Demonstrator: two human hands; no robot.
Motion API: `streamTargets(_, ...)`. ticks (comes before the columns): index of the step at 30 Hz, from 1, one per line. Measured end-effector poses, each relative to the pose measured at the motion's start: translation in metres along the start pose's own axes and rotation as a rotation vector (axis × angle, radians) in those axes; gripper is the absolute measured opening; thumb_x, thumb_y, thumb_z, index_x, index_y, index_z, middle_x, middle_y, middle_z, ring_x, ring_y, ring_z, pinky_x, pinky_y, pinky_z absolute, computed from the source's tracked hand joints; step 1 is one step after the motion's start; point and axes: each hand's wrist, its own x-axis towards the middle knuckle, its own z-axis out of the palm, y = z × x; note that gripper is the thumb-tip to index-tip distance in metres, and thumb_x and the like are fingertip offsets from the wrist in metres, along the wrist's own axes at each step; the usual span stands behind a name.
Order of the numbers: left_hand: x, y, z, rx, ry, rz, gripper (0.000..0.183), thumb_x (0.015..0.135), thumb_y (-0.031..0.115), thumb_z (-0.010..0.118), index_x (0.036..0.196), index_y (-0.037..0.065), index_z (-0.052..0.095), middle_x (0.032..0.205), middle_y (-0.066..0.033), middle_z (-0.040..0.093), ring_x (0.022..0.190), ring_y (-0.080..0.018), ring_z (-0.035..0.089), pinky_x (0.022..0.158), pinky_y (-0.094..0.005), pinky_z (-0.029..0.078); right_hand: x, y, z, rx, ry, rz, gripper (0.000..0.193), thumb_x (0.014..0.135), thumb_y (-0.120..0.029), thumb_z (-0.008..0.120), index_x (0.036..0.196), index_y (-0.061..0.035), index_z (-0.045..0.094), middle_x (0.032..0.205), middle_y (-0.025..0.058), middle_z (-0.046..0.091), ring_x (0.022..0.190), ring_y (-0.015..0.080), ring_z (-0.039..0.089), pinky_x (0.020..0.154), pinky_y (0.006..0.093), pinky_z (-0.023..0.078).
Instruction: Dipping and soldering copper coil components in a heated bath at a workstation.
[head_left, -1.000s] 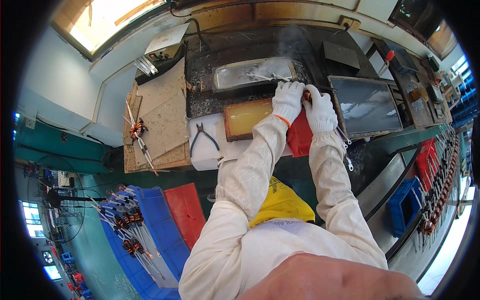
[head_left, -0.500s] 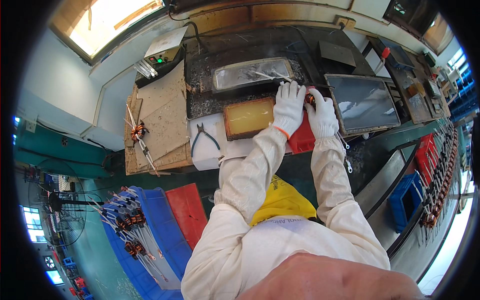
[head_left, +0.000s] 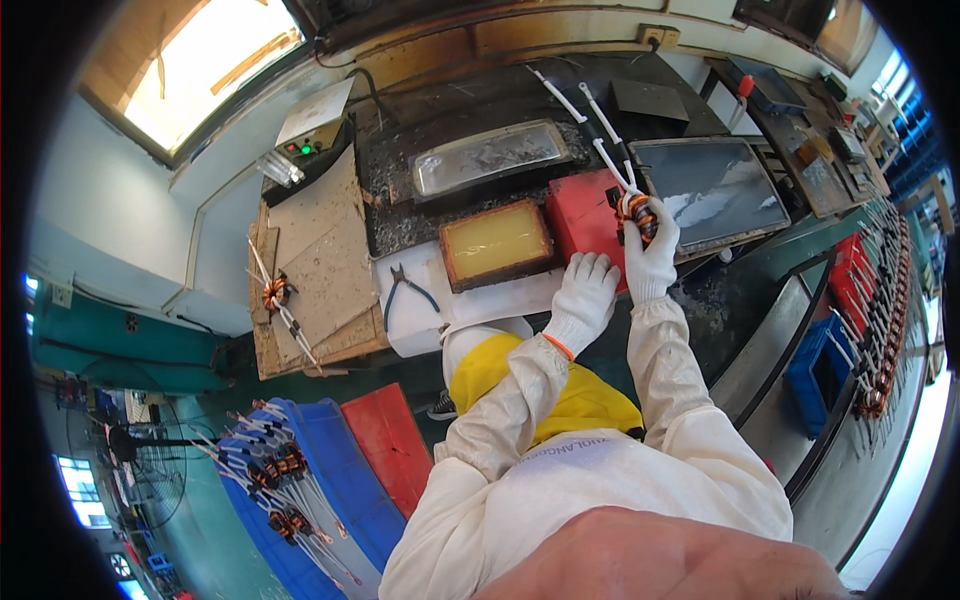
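My right hand (head_left: 652, 252), in a white glove, grips a copper-wound ring coil (head_left: 637, 214) beside the red box's right side. Long white-sleeved leads (head_left: 605, 150) run up and away from that coil toward the back of the bench. My left hand (head_left: 586, 297), also gloved, lies at the near edge of the red box (head_left: 582, 215); its fingers are stretched out and I see nothing in them. Left of the box sits a rusty-rimmed tray of yellow liquid (head_left: 497, 243). Behind it is a long rectangular pot with a silvery surface (head_left: 490, 160).
Cutting pliers (head_left: 400, 290) lie on a white sheet. Another coil (head_left: 277, 293) rests on the board at left. A dark, glossy tray (head_left: 710, 185) stands right of my right hand. Blue bin (head_left: 350, 470) with several coils is at lower left; more coils line the right-hand rack.
My right hand has drawn back with the coil, its leads now pointing away over the bench. My left hand has moved nearer, away from the silvery pot, uncovering the red box.
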Motion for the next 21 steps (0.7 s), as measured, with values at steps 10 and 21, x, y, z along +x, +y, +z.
streamTargets(10, 0.001, -0.001, 0.001, -0.050, 0.017, -0.003, 0.044, 0.081, 0.018, 0.072, 0.122, 0.004, 0.067, 0.130, -0.0164, 0.066, 0.125, -0.0364, 0.057, 0.114, -0.0508, 0.042, -0.031, 0.011, -0.003, -0.062, 0.122, -0.084, 0.068, 0.091, -0.009, 0.078, 0.151, -0.0113, 0.047, 0.129, 0.0185, 0.058, 0.110, 0.0360, 0.067, 0.092, 0.0428, 0.056)
streamTargets(21, -0.001, -0.002, 0.002, -0.076, -0.019, -0.032, 0.045, 0.084, 0.017, 0.071, 0.127, 0.007, 0.065, 0.135, -0.0146, 0.064, 0.131, -0.0366, 0.056, 0.115, -0.0522, 0.041, -0.041, 0.025, -0.005, -0.060, 0.122, -0.116, 0.067, 0.090, -0.005, 0.078, 0.149, -0.0062, 0.046, 0.132, 0.0203, 0.057, 0.118, 0.0366, 0.064, 0.099, 0.0413, 0.054)
